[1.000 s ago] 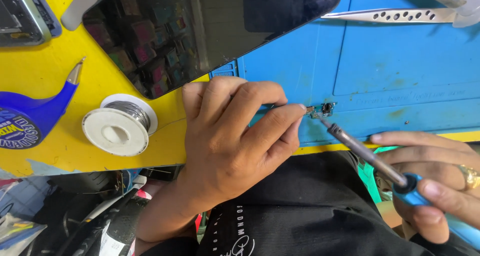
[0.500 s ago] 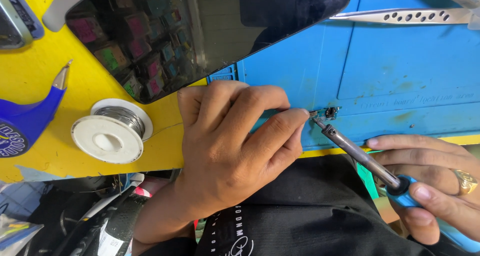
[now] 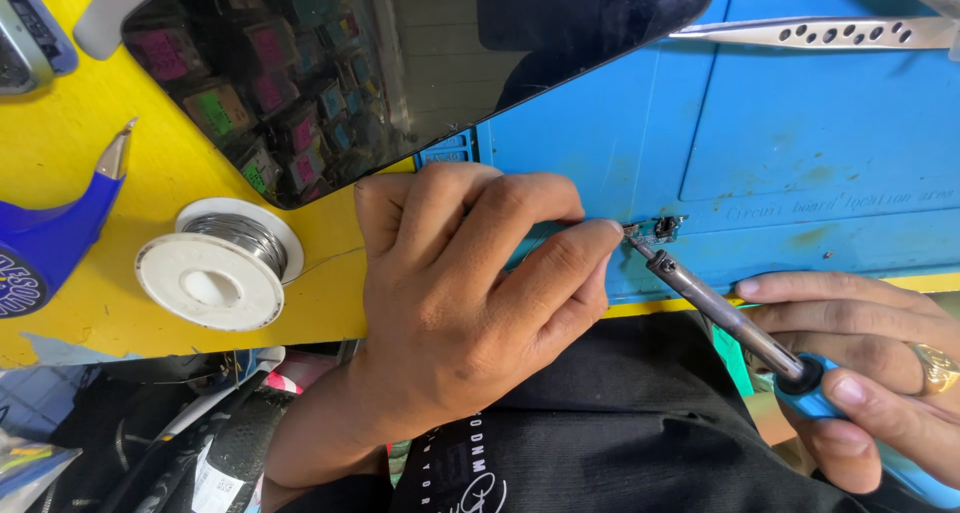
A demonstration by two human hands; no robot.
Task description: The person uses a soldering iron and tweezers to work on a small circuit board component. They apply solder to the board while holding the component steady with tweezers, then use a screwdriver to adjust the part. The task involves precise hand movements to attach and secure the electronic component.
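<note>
A: Circuit board [image 3: 660, 229], tiny and green, is what we work on, but first the bigger things. What carries it all?

B: Our yellow desk [image 3: 60, 163], with a blue work mat [image 3: 800, 123] over its right part. A large dark phone [image 3: 420, 53] lies face up across the top, half on the mat. Left of us sits a white spool of solder wire [image 3: 222, 265].

A: And our hands?

B: They sit apart. Our left hand [image 3: 470, 293] lies palm down, fingers curled, its fingertips pressed beside the board at the mat's near edge; whether it pinches anything we cannot tell. Our right hand [image 3: 870, 373] is closed around the blue handle of a soldering iron [image 3: 730, 318], whose metal tip touches the board's left end.

A: How do we do this well?

B: In our judgement, we should pin the board firmly, keep our fingertip clear of the hot tip, and touch only the one joint, briefly. Metal tweezers [image 3: 810, 33] lie well apart at the mat's top.
</note>
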